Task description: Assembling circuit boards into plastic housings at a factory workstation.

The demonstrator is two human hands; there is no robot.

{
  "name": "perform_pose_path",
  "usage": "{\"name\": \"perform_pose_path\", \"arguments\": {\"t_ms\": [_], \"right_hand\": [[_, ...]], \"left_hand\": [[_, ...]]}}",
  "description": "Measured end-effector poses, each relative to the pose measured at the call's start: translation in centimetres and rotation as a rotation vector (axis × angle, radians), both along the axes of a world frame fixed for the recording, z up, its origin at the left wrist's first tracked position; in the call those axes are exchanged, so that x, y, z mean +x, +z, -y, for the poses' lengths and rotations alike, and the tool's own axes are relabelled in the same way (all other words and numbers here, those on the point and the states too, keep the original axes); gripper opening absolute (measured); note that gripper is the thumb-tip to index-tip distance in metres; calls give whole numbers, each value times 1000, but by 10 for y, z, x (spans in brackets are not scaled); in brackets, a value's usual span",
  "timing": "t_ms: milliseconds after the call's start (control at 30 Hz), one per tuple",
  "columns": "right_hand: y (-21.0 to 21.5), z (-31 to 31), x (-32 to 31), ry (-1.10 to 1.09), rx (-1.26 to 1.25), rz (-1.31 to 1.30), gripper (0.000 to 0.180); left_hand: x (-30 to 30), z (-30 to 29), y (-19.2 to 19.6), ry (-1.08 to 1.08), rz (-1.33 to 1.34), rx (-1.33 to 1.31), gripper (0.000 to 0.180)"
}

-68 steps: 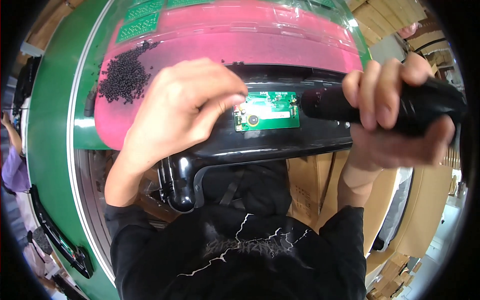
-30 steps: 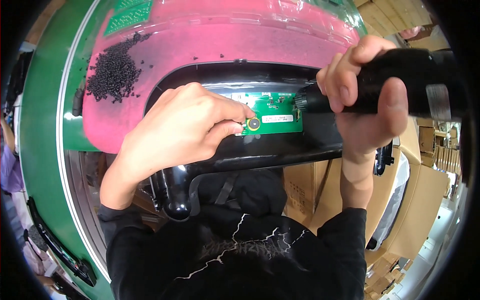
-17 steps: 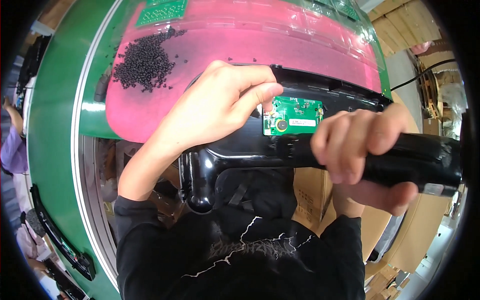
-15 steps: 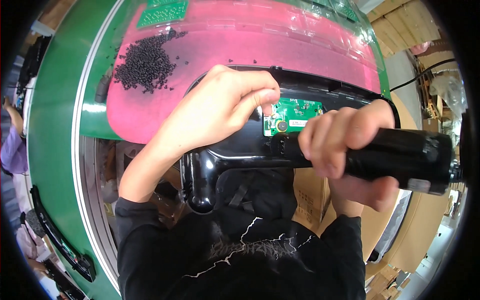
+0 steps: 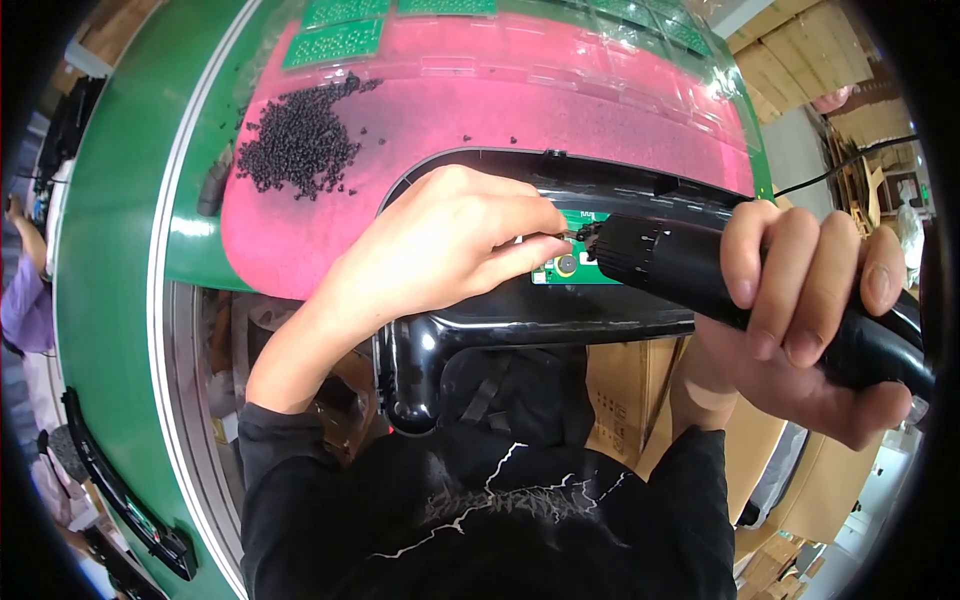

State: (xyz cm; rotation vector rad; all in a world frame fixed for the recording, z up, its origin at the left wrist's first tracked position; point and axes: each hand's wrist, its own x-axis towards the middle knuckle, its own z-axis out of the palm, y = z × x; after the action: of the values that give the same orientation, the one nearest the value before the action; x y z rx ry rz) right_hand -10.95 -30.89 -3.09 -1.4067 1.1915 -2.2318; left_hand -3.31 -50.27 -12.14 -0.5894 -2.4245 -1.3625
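Observation:
My right hand (image 5: 800, 285) is wrapped round a thick black electric screwdriver (image 5: 665, 262), which points to the left. Its bit end reaches over a green circuit board (image 5: 598, 273) lying in a glossy black plastic housing (image 5: 560, 325). The fingers of my left hand (image 5: 445, 240) are pinched together at the tip of the bit. Whatever lies between those fingertips is hidden or too small to name. My left hand and the screwdriver cover much of the board, though a round buzzer-like part (image 5: 567, 264) shows.
A pile of small black screws (image 5: 295, 140) lies on the pink mat (image 5: 430, 115), with a few strays. Green circuit boards (image 5: 333, 45) sit in clear plastic trays (image 5: 590, 60) at the back. Cardboard boxes (image 5: 810, 50) stand to the right. A person (image 5: 30, 290) is at far left.
My right hand has drawn the screwdriver up and right, bringing its bit end to my left fingertips. My left hand has come slightly down, and its fingers now meet the bit.

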Motion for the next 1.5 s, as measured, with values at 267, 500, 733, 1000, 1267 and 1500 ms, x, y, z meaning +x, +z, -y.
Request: {"name": "perform_pose_path", "arguments": {"t_ms": [267,500,733,1000,1267,1500], "right_hand": [[0,-1,-8,47,58,2,54],[2,-2,-12,76,174,-102,56],[0,2,-17,106,181,-107,59],[-17,16,-10,-119,298,122,57],[-28,25,-11,-243,368,3,50],[-28,32,-18,-102,432,-2,46]], "left_hand": [[-3,-3,-1,14,-114,-59,16],[-2,-6,-4,55,-143,-87,19],[-2,-6,-1,78,-103,-108,18],[-2,-5,1,207,-26,-49,9],[1,-7,11,268,103,-100,13],[-3,-7,0,147,110,24,10]]}}
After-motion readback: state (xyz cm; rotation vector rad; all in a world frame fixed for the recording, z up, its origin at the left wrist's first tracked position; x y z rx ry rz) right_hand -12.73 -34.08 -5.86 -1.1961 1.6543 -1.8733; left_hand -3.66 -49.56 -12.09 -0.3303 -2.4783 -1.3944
